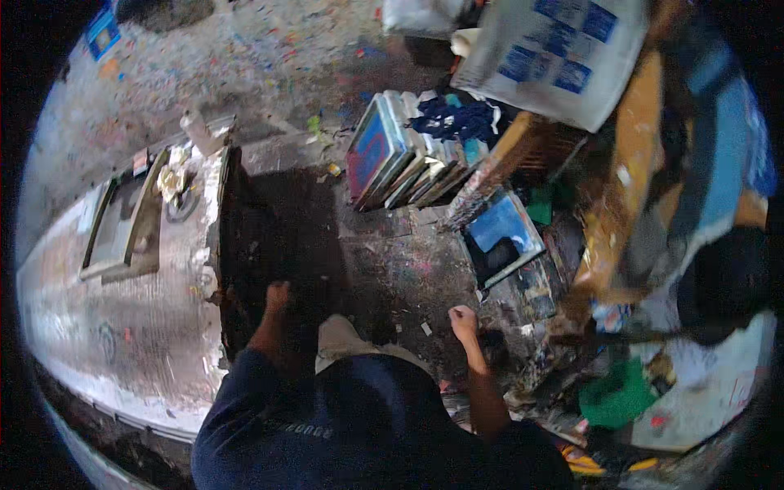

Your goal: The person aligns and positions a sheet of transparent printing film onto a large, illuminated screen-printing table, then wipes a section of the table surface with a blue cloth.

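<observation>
My left hand [278,294] hangs in the air beside the paint-spattered table [155,335], apart from its edge. Blur smears its fingers, and nothing shows sticking out of it. On the other side of my body my right hand [463,318] is held low with the fingers curled closed, and I see nothing in it. The closest thing ahead of that hand is a framed panel [508,233] with a blue and black face, leaning at a tilt near the floor. Neither hand touches anything.
A row of framed panels [380,151] stands on the floor ahead, dark cloth [457,118] on top. Wooden beams [629,171] and a white sheet with blue squares [555,49] crowd the right. An open frame [122,220] and a whitish bottle [196,131] occupy the table. Green cloth [618,394] lies lower right.
</observation>
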{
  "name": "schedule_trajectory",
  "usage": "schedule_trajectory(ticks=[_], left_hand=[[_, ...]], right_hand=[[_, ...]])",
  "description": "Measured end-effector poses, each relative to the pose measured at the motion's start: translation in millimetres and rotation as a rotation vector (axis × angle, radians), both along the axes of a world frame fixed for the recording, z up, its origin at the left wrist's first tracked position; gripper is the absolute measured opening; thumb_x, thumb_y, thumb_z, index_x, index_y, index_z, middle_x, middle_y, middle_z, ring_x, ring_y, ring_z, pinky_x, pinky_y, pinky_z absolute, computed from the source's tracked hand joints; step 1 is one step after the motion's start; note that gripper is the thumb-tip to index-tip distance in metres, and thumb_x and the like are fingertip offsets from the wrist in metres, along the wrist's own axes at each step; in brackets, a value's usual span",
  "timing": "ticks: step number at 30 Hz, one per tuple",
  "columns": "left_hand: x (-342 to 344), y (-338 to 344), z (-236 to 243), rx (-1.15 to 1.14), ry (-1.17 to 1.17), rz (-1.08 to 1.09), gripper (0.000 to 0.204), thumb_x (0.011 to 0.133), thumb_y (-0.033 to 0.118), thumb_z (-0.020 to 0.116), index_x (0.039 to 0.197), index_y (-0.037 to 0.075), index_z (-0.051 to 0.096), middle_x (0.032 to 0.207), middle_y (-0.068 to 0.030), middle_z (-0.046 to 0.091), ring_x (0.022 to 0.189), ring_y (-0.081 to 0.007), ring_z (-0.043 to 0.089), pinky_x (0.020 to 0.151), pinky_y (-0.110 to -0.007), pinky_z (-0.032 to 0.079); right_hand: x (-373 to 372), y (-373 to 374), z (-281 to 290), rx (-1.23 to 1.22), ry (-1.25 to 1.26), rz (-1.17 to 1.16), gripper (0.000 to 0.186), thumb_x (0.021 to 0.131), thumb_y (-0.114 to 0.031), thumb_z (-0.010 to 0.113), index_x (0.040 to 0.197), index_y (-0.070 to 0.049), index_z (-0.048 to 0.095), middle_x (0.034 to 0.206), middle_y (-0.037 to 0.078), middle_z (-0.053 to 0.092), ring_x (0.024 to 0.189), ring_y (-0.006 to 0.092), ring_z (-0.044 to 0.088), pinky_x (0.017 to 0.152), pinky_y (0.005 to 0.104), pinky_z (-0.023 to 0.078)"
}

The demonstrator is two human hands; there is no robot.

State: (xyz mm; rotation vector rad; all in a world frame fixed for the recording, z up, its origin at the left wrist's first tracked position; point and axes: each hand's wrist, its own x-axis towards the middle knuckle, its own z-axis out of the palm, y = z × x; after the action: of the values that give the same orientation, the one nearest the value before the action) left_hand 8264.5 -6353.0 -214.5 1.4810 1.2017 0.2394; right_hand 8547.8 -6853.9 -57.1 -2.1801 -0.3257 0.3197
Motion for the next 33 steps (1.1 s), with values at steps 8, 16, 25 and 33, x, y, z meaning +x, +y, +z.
schedule_trajectory(ticks=[8, 16, 25, 33], left_hand=[[-13, 18, -65, -0.022, 0.348, -0.183, 0.028, 0.088, 0.032, 0.064, 0.100, 0.006, 0.068, 0.103, -0.0152, 0.068, 0.092, -0.0362, 0.065, 0.074, -0.049, 0.050], [77, 29, -129, 1.421, 0.485, -0.268, 0.016, 0.086, 0.023, 0.065, 0.082, 0.008, 0.063, 0.082, -0.0162, 0.061, 0.078, -0.0343, 0.062, 0.070, -0.045, 0.051], [178, 267, 3, 0.729, -0.111, -0.436, 0.027, 0.086, 0.020, 0.058, 0.065, 0.002, 0.057, 0.061, -0.0123, 0.057, 0.055, -0.0259, 0.055, 0.050, -0.040, 0.041], [244, 270, 31, 0.318, -0.260, -0.057, 0.046, 0.094, 0.033, 0.054, 0.062, 0.001, 0.058, 0.057, -0.0038, 0.057, 0.049, -0.0154, 0.045, 0.048, -0.033, 0.033]], right_hand=[[95, 130, -121, -0.632, 0.142, 0.765, 0.028, 0.082, -0.025, 0.064, 0.078, 0.002, 0.068, 0.076, 0.021, 0.065, 0.072, 0.0349, 0.064, 0.067, 0.0453, 0.048], [136, 326, -69, -0.192, 0.368, 0.528, 0.021, 0.092, -0.019, 0.060, 0.082, -0.001, 0.062, 0.062, 0.003, 0.055, 0.054, 0.0138, 0.055, 0.056, 0.0362, 0.045], [208, 416, -64, -0.395, 0.254, 0.368, 0.020, 0.088, -0.019, 0.062, 0.090, 0.000, 0.065, 0.087, 0.016, 0.064, 0.081, 0.0317, 0.061, 0.073, 0.0434, 0.048], [323, 368, -150, -0.954, 0.177, 0.432, 0.042, 0.086, -0.037, 0.060, 0.106, -0.001, 0.066, 0.101, 0.018, 0.066, 0.085, 0.0347, 0.064, 0.076, 0.0472, 0.051]])
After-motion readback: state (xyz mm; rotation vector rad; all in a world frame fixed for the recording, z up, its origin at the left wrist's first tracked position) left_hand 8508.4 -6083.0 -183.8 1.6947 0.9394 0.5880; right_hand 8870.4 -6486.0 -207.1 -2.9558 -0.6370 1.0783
